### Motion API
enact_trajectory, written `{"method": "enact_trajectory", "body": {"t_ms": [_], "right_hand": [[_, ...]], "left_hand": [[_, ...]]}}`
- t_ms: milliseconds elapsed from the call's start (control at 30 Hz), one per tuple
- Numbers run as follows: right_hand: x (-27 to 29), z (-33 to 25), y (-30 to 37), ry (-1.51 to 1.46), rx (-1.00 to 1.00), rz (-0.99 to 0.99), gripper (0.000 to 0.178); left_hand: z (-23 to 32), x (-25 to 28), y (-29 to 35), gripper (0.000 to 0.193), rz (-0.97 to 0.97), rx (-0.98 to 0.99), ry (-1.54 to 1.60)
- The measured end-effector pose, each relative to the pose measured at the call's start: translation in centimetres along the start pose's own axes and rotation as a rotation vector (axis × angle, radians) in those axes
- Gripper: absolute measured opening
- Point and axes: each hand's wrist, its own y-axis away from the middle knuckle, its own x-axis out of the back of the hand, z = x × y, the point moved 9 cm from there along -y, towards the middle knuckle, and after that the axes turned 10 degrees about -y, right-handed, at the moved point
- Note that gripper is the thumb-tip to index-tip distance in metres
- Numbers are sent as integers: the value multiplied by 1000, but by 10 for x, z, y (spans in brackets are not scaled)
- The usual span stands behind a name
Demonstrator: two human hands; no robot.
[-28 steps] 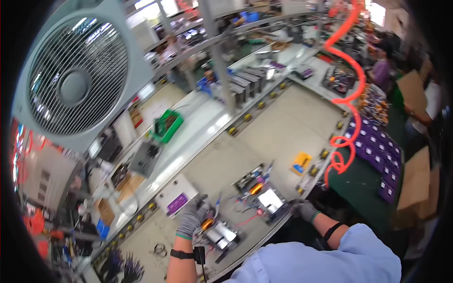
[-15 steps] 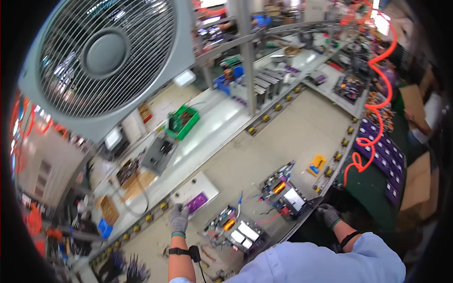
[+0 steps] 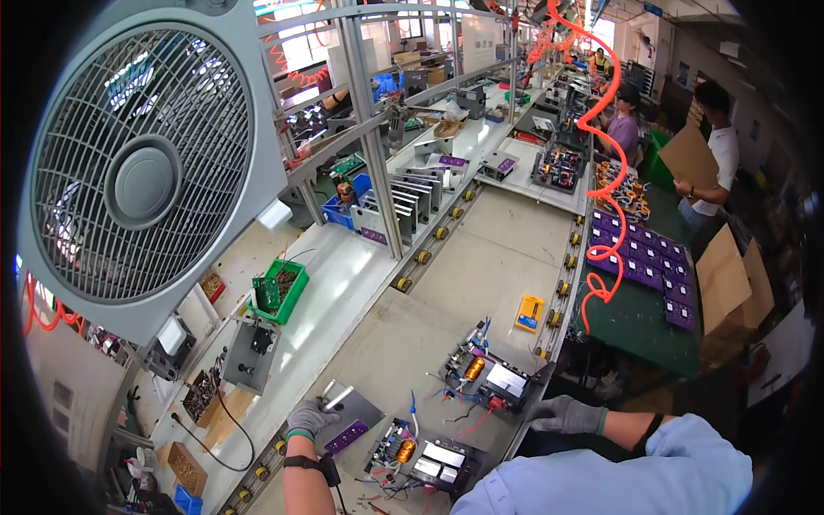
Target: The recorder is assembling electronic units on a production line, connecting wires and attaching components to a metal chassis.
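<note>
My left hand (image 3: pixel 311 419), in a grey glove, is closed on the edge of a grey metal panel (image 3: pixel 365 407). That panel carries a purple label plate (image 3: pixel 346 436) and has a bright, bent edge. Just right of it sits an electronic assembly (image 3: pixel 421 459) with a copper coil, white blocks and loose wires. A second, similar assembly (image 3: pixel 493 373) lies farther right on its own grey plate. My gloved right hand (image 3: pixel 571 415) is at the near bench edge beside that second assembly, fingers stretched out and nothing visible in them.
A large grey fan (image 3: pixel 146 180) fills the upper left. A roller conveyor (image 3: pixel 423 257) borders the work surface. A yellow case (image 3: pixel 530 312) lies by the right rail. An orange coiled hose (image 3: pixel 620 172) hangs at right, near purple panels (image 3: pixel 644 253). A co-worker holds cardboard (image 3: pixel 689 160).
The view has shifted and levelled. My left hand still holds the metal panel, which now looks tilted. My right hand has come left to the bench edge, its fingers stretched out.
</note>
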Motion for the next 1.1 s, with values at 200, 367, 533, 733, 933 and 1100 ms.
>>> {"method": "enact_trajectory", "body": {"t_ms": [200,367,533,733,933,1100], "right_hand": [[-85,-72,-53,258,325,-365,39],[-161,-106,-46,542,794,-558,36],[-209,-64,-58,808,799,-664,34],[-213,-59,-55,645,733,-699,26],[-179,-95,-104,396,372,-598,42],[-244,-104,-83,1177,404,-745,42]], "left_hand": [[66,7,104,71,98,-3,-87],[30,71,215,50,461,158,79],[39,91,260,45,471,290,195],[20,-10,326,47,888,410,1030],[37,-69,402,41,926,464,1346],[45,-86,414,42,926,502,1392]]}}
